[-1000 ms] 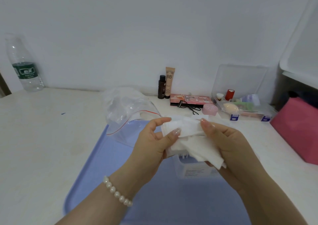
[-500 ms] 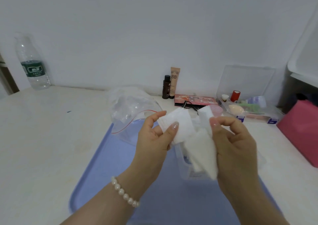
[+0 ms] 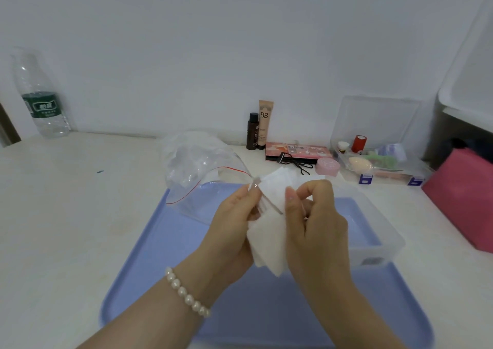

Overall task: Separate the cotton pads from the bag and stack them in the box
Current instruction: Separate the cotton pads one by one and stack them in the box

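both hands, left hand (image 3: pixel 234 215) and right hand (image 3: pixel 314 220), pinch one bunch of cotton pads (image 3: pixel 269 242), one clear box (image 3: pixel 373 228) just behind, one zip bag (image 3: pixel 202 167) beyond the left.

A tray (image 3: pixel 149 263) was set on the table (image 3: pixel 66 215) at its near edge. On the tray's far left corner a bag (image 3: pixel 197 172) was laid; a box (image 3: pixel 373 231) was placed at its far right corner. Above the tray, cotton pads (image 3: pixel 269 236) were held between the left hand (image 3: pixel 234 231) and the right hand (image 3: pixel 314 228). A bottle (image 3: pixel 40 95) was stood at the table's far left corner. Two tubes (image 3: pixel 260 127), a palette (image 3: pixel 296 151) and an organiser (image 3: pixel 378 161) were ranged along the far edge.
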`<control>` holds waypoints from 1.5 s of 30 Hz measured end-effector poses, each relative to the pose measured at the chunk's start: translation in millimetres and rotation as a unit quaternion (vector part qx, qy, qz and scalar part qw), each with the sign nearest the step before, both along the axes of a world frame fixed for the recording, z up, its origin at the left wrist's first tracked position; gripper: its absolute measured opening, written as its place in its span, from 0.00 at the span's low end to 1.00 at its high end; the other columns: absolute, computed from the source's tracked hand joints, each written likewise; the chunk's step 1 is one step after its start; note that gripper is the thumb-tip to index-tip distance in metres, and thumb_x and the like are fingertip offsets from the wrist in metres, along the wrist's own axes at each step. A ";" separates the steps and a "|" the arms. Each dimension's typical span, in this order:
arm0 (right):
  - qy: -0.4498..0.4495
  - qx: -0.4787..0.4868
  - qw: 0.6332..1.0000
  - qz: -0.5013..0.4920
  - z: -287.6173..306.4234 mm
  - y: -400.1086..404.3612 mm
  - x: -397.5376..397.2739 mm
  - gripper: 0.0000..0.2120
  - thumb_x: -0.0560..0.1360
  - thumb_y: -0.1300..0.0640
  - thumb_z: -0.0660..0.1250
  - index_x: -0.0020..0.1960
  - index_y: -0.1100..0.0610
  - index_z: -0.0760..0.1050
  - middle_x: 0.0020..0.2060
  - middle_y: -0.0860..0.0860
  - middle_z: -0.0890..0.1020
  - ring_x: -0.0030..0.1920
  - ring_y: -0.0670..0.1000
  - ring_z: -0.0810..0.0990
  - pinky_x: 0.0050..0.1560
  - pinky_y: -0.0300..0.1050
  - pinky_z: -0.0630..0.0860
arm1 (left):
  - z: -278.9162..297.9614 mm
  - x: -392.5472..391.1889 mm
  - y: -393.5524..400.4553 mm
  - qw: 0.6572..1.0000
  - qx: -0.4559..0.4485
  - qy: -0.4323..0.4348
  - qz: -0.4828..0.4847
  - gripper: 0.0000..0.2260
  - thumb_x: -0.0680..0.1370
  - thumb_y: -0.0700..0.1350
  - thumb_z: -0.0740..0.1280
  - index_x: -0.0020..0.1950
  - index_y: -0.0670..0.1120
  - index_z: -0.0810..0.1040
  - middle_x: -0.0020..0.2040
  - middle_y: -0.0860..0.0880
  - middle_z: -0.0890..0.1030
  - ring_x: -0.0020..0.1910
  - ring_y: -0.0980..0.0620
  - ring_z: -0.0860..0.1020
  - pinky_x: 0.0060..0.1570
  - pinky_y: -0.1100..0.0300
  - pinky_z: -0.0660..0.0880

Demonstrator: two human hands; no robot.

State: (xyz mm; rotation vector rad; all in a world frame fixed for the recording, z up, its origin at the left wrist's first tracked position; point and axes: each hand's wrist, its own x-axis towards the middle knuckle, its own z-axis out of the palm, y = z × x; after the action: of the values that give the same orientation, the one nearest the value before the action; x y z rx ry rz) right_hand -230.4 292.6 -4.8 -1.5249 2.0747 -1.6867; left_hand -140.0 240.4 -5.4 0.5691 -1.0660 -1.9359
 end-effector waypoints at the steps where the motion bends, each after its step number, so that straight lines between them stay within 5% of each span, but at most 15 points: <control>1: 0.005 0.007 1.000 -0.005 0.3 -0.5 0.1 0.10 0.77 0.47 0.55 0.39 0.47 0.60 0.26 0.46 0.72 0.29 0.45 0.72 0.28 0.34 0.67 | 0.3 -0.1 0.4 1.000 0.004 0.002 0.000 0.15 0.79 0.50 0.59 0.37 0.43 0.76 0.28 0.50 0.79 0.26 0.57 0.78 0.26 0.67 0.74; 4: -0.005 0.028 1.000 -0.011 2.7 -0.6 0.9 0.11 0.78 0.47 0.54 0.39 0.48 0.59 0.28 0.45 0.72 0.30 0.43 0.72 0.26 0.35 0.64 | 1.8 -1.3 0.5 1.000 -0.009 -0.018 -0.010 0.19 0.69 0.56 0.63 0.44 0.40 0.79 0.36 0.46 0.83 0.34 0.53 0.82 0.32 0.63 0.78; 8: -0.018 0.039 0.999 -0.003 4.6 -0.3 4.3 0.11 0.78 0.45 0.53 0.39 0.49 0.59 0.30 0.45 0.73 0.33 0.44 0.73 0.28 0.39 0.64 | 1.3 -1.2 1.4 0.999 -0.021 -0.034 -0.004 0.23 0.68 0.47 0.71 0.58 0.35 0.77 0.45 0.41 0.84 0.42 0.47 0.83 0.37 0.59 0.79; 15: -0.053 0.030 0.997 0.041 5.5 0.5 -0.9 0.10 0.76 0.48 0.62 0.39 0.49 0.64 0.26 0.47 0.74 0.29 0.44 0.72 0.27 0.33 0.67 | 5.4 3.9 -6.1 0.996 0.071 -0.014 0.042 0.13 0.73 0.46 0.66 0.52 0.38 0.79 0.45 0.40 0.83 0.41 0.46 0.81 0.39 0.58 0.79; 20: -0.087 0.022 0.991 0.099 7.3 -0.2 -6.9 0.10 0.72 0.55 0.70 0.36 0.52 0.70 0.18 0.45 0.70 0.22 0.44 0.67 0.25 0.30 0.63 | 8.3 10.3 -13.0 0.989 0.150 0.012 0.009 0.24 0.73 0.50 0.64 0.64 0.36 0.75 0.62 0.37 0.77 0.57 0.41 0.76 0.63 0.47 0.71; 25: -0.067 0.011 0.994 0.085 1.0 -4.7 -4.0 0.10 0.72 0.54 0.70 0.38 0.50 0.69 0.19 0.43 0.73 0.24 0.42 0.71 0.26 0.30 0.65 | -1.4 2.2 -6.2 0.992 0.116 -0.047 0.004 0.23 0.71 0.52 0.68 0.60 0.39 0.77 0.52 0.38 0.82 0.46 0.42 0.81 0.40 0.53 0.80; 29: -0.061 -0.008 0.995 0.084 4.8 -4.5 -7.9 0.09 0.71 0.54 0.71 0.38 0.52 0.70 0.17 0.46 0.70 0.23 0.44 0.69 0.26 0.31 0.65 | 3.0 2.6 -6.2 0.994 0.099 -0.028 0.044 0.17 0.76 0.47 0.66 0.59 0.36 0.76 0.48 0.38 0.83 0.42 0.45 0.81 0.38 0.57 0.79; 32: -0.088 -0.047 0.994 0.048 14.0 -2.7 -18.1 0.09 0.70 0.55 0.71 0.36 0.54 0.72 0.14 0.46 0.66 0.21 0.45 0.64 0.25 0.31 0.63 | 5.4 5.8 -12.7 0.991 0.044 -0.055 0.113 0.10 0.77 0.41 0.66 0.56 0.38 0.76 0.43 0.42 0.84 0.32 0.54 0.81 0.27 0.65 0.75; 35: -0.175 -0.073 0.982 0.009 19.4 -2.0 -33.0 0.09 0.71 0.56 0.71 0.36 0.54 0.73 0.16 0.50 0.71 0.21 0.44 0.68 0.27 0.37 0.70 | 0.4 4.4 -13.1 0.983 -0.026 -0.127 0.128 0.12 0.75 0.39 0.69 0.56 0.45 0.74 0.55 0.41 0.80 0.44 0.48 0.82 0.34 0.60 0.79; 38: -0.234 -0.082 0.969 -0.017 20.3 -1.0 -42.9 0.09 0.72 0.56 0.70 0.36 0.53 0.73 0.22 0.57 0.77 0.24 0.47 0.74 0.28 0.42 0.72 | -1.5 1.8 -6.8 0.983 -0.069 -0.141 0.094 0.16 0.75 0.40 0.69 0.60 0.48 0.70 0.52 0.42 0.80 0.42 0.48 0.83 0.36 0.55 0.80; 40: -0.209 -0.090 0.973 -0.037 18.9 0.0 -44.9 0.09 0.72 0.56 0.70 0.35 0.52 0.73 0.23 0.61 0.76 0.25 0.47 0.72 0.32 0.42 0.72 | 1.6 1.2 -3.3 0.988 -0.084 -0.110 0.071 0.17 0.76 0.40 0.67 0.61 0.53 0.69 0.47 0.45 0.82 0.38 0.50 0.83 0.34 0.53 0.81; 42: -0.147 -0.087 0.984 -0.054 16.7 -0.8 -42.9 0.09 0.73 0.55 0.69 0.35 0.51 0.73 0.19 0.53 0.74 0.24 0.45 0.71 0.32 0.36 0.70 | 5.8 2.7 -1.2 0.993 -0.083 -0.070 0.045 0.17 0.77 0.41 0.65 0.61 0.59 0.69 0.44 0.51 0.84 0.40 0.49 0.83 0.36 0.51 0.81; 45: -0.078 -0.078 0.990 -0.090 14.8 -1.4 -40.1 0.09 0.73 0.54 0.69 0.35 0.50 0.72 0.18 0.47 0.71 0.25 0.45 0.70 0.29 0.27 0.64 | 8.4 1.7 1.7 0.999 -0.042 -0.023 0.018 0.16 0.75 0.44 0.64 0.62 0.56 0.70 0.47 0.51 0.84 0.43 0.48 0.83 0.36 0.50 0.81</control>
State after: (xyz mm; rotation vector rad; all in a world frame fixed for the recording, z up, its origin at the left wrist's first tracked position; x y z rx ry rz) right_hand -270.4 291.2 10.0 -1.2257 2.0978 -2.0030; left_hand -138.4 242.1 3.0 0.5856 -1.1525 -1.8457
